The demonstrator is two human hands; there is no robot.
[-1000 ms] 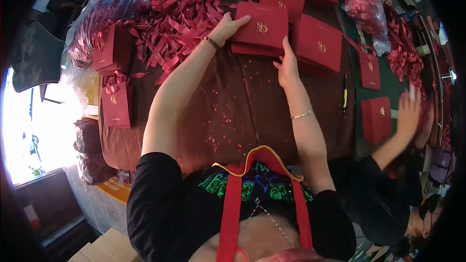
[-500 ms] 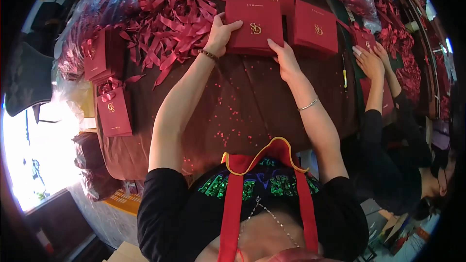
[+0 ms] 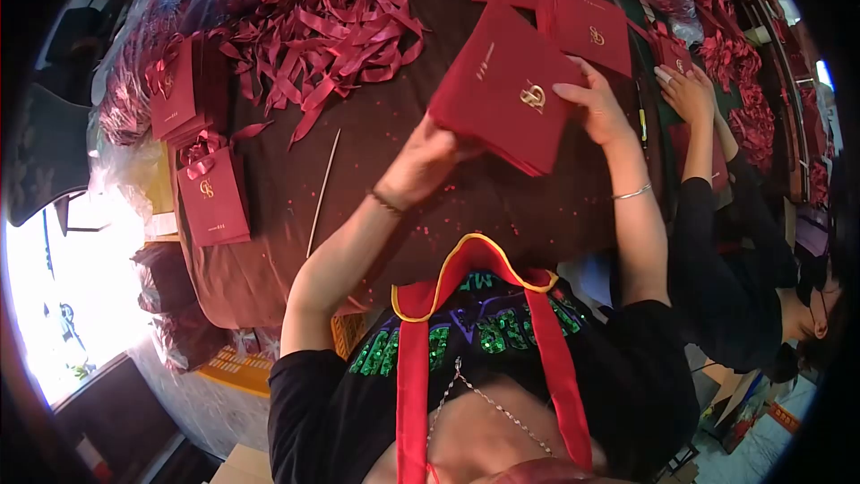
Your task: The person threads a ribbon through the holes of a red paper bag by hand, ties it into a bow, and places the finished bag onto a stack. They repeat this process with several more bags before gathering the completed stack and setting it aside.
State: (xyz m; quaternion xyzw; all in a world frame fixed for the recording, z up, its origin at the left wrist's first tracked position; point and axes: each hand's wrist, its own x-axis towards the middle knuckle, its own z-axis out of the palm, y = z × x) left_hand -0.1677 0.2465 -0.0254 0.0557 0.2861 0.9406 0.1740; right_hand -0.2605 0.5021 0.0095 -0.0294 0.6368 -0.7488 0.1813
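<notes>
Brown cloth covers the work table point(image 3: 296, 251), speckled with tiny red flecks, and the view looks down over it from the person's chest.

At nine o'clock, a red paper bag point(image 3: 212, 197) with a gold monogram lies near the table's edge, a bow at its top; just above it, at ten o'clock, stands a small pile of similar bags point(image 3: 172, 90). A thin pale stick point(image 3: 322, 184) lies on the cloth beside them. From eleven to twelve o'clock a heap of dark red ribbon point(image 3: 331, 13) spreads across the far side.

Near the centre, the left hand point(image 3: 419, 164) grips the lower corner of a stack of flat red bags point(image 3: 502, 85), its fingers curled under the stack and mostly hidden, so I cannot tell how they sit. The stack is lifted off the cloth and tilted, gold logo facing up. The right hand point(image 3: 596, 108) lies on the stack's right edge, fingers stretched and slightly spread across the top face, thumb tucked out of sight.

At one o'clock more flat bags point(image 3: 591, 27) lie on the table. At two o'clock a co-worker's hands point(image 3: 685, 90) rest on another red bag, fingers extended, with a black sleeve point(image 3: 717, 242) running down toward four o'clock.
</notes>
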